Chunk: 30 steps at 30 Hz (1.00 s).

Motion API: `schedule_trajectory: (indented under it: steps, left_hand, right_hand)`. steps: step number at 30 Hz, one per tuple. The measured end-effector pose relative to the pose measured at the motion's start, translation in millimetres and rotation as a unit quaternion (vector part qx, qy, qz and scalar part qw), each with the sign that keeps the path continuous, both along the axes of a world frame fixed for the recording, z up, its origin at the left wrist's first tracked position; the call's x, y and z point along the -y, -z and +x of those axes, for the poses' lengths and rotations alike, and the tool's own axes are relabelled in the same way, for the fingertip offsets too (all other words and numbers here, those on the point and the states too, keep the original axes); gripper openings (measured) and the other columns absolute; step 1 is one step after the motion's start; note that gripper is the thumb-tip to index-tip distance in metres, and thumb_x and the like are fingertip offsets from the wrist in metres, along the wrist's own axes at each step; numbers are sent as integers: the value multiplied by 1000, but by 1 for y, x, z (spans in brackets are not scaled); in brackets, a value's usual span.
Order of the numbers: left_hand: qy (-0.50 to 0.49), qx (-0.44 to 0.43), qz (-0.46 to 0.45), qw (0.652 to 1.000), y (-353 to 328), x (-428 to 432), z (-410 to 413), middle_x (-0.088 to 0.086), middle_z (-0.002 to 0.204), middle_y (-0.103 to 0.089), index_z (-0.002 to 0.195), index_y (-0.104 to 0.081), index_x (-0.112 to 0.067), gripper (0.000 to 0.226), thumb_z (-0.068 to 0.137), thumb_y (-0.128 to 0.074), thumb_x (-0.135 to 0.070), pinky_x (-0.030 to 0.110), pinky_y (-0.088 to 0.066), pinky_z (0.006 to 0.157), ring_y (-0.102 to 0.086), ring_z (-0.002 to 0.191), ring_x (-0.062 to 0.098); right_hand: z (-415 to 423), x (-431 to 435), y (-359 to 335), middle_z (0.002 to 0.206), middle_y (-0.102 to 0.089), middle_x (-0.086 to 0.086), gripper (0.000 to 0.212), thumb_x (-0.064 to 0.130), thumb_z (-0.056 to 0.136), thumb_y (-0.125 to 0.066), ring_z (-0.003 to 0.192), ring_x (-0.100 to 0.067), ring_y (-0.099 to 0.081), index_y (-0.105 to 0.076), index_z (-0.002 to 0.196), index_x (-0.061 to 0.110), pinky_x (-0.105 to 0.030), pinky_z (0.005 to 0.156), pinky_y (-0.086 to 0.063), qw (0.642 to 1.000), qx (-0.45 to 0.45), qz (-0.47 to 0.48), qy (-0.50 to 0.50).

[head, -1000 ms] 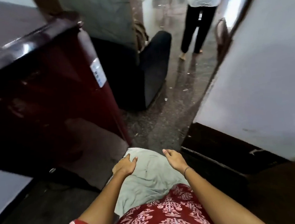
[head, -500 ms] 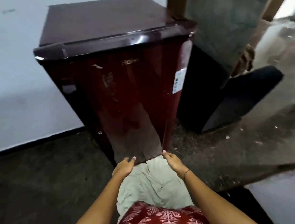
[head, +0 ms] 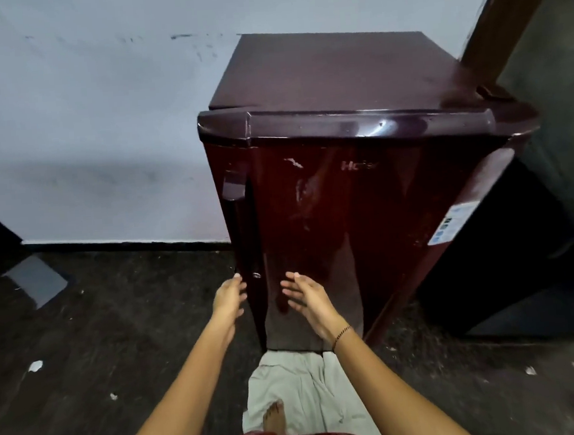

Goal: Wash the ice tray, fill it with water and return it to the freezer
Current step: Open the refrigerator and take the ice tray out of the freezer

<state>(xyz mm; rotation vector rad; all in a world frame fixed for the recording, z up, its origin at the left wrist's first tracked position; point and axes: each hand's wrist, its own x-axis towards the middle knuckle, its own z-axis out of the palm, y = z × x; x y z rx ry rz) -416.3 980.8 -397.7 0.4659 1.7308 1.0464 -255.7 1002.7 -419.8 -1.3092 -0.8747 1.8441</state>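
Left hand (head: 228, 295) and right hand (head: 307, 296), relaxed and empty, near the closed fridge's (head: 347, 212) lower door.

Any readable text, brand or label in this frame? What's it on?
"Haier": faint logo on the upper front of the fridge door, blurred, so a likely reading only.
Sticker near the door's right edge: print too small to read.
No other text visible.
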Motion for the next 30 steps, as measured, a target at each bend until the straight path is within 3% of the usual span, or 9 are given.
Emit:
schedule_trajectory:
  steps: [1, 4, 9, 13, 15, 17, 20, 25, 30]
  left_hand:
    - [-22, -7, 38, 999, -8, -8, -1, 7, 127, -59, 119, -55, -16, 29, 100, -40, -31, 32, -41, 76, -55, 106, 19]
    - [-38, -31, 121, 991, -31, -28, -5, 7, 116, -62, 111, -57, -20, 22, 99, -42, -31, 32, -43, 83, -57, 109, 20]
    - [-23, -116, 167, 979, -57, -44, -15, 2, 124, -62, 126, -58, -20, 45, 98, -33, -46, 43, -43, 103, -56, 115, 17]
    - [29, -45, 221, 974, -80, -60, -22, 5, 139, -53, 137, -49, -17, 73, 86, -32, -67, 41, -34, 112, -46, 130, 18]
    - [74, -27, 225, 971, -93, -71, -24, 7, 124, -64, 127, -58, -16, 80, 76, -36, -74, 38, -41, 106, -56, 119, 17]
    - [111, -4, 213, 971, -103, -84, -27, 6, 93, -74, 104, -68, -12, 61, 83, -45, -64, 32, -49, 89, -68, 94, 15]
    - [162, 2, 198, 967, -105, -98, -32, 6, 65, -69, 76, -69, -12, 47, 88, -51, -53, 28, -50, 72, -67, 66, 14]
    - [164, 38, 231, 958, -98, -103, -31, -2, 51, -58, 62, -57, -11, 45, 90, -52, -46, 22, -53, 56, -57, 49, 11]
    - [167, 40, 234, 957, -98, -102, -30, -3, 49, -56, 64, -55, -10, 44, 92, -50, -44, 22, -51, 57, -54, 47, 10]
  right_hand:
    - [-10, -7, -3, 122, -63, -6, 25, 26, 99, -47, 108, -12, -58, -60, 118, 16, -21, 84, -46, 1000, -5, 17, -5]
    - [-38, -26, -12, 125, -61, -4, 28, 18, 96, -53, 108, -5, -58, -57, 124, 14, -15, 82, -46, 997, -11, 75, -17]
    - [-68, -51, -18, 128, -59, -1, 42, 18, 91, -63, 118, -9, -55, -52, 131, 11, -12, 83, -49, 986, 18, 155, -56]
    - [-84, -68, -20, 115, -65, -2, 45, 16, 87, -67, 108, -4, -61, -53, 129, 6, -24, 98, -48, 975, 57, 196, -84]
    - [-91, -76, -22, 106, -68, -1, 35, 16, 86, -68, 102, -6, -64, -58, 120, 10, -28, 96, -50, 970, 68, 212, -97]
    - [-97, -84, -23, 110, -68, -7, 26, 18, 86, -68, 105, -19, -64, -61, 111, 16, -39, 96, -50, 967, 82, 215, -115]
    - [-103, -91, -25, 99, -70, -3, 15, 19, 84, -69, 99, -21, -66, -63, 98, 21, -39, 90, -51, 963, 101, 210, -136]
    - [-110, -94, -23, 61, -63, 9, 13, 13, 80, -69, 62, -6, -60, -62, 77, 24, -28, 66, -50, 965, 123, 204, -107]
    - [-116, -91, -20, 56, -58, 5, 12, 15, 76, -68, 55, -11, -55, -60, 72, 22, -31, 57, -46, 966, 132, 208, -73]
